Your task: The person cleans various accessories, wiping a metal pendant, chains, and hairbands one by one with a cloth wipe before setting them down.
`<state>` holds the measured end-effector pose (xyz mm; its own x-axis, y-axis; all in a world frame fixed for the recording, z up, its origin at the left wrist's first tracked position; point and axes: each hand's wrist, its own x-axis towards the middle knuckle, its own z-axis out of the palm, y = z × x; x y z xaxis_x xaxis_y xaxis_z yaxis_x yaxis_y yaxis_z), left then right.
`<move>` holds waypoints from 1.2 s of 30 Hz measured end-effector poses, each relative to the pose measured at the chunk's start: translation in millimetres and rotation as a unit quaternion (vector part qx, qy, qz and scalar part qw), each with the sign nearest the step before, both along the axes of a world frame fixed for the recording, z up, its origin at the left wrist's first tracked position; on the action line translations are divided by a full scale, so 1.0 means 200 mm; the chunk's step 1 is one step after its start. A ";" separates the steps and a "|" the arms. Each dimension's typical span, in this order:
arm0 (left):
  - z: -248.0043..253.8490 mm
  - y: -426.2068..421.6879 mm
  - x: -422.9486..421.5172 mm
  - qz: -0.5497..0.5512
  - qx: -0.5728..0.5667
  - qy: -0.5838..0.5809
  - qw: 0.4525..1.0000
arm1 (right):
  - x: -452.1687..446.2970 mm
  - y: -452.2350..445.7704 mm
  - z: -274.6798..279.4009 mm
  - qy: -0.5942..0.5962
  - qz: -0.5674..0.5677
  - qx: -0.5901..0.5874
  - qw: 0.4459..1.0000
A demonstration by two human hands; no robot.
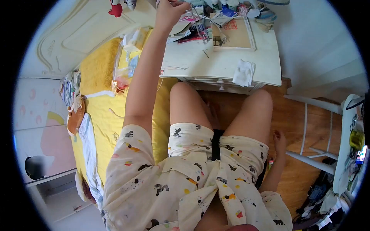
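Note:
My left arm reaches far forward over the white desk [219, 65]. At the top edge of the view my left hand [171, 14] is closed, its fingertips pinched around what looks like a thin silvery chain [199, 24]. The strands dangle over the cluttered part of the desk, beside a shallow framed tray [238, 35]. A short dark stick [206, 54] lies below them. My right hand [280, 143] hangs low beside my right thigh, above the wooden floor, fingers loosely bent and apparently holding nothing.
A folded white cloth [243, 73] lies at the desk's front edge. Bottles and jars [232, 4] stand at the back. On my left is a bed with yellow bedding [104, 131] and a tissue box [135, 39]. A white metal-legged stand [304, 129] is on the right.

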<state>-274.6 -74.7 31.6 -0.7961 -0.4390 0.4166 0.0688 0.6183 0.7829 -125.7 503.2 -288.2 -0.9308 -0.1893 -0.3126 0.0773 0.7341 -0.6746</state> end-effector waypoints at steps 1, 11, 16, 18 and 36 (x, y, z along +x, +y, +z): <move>0.03 0.02 0.01 0.011 0.024 0.012 1.000 | 0.01 0.01 -0.03 0.011 0.004 -0.010 1.000; 0.36 0.12 0.13 -0.077 0.167 0.083 0.979 | 0.06 -0.04 0.20 -0.025 0.014 0.034 0.999; 0.49 0.12 0.14 -0.148 0.257 0.113 0.948 | 0.07 -0.12 0.43 0.036 0.027 0.048 0.998; 0.52 0.09 0.13 -0.188 0.286 0.121 0.932 | 0.06 -0.16 0.54 -0.009 0.014 0.033 0.999; 0.73 0.67 0.81 -0.355 0.290 0.127 0.880 | 0.01 -1.04 0.91 0.031 0.087 -0.391 0.916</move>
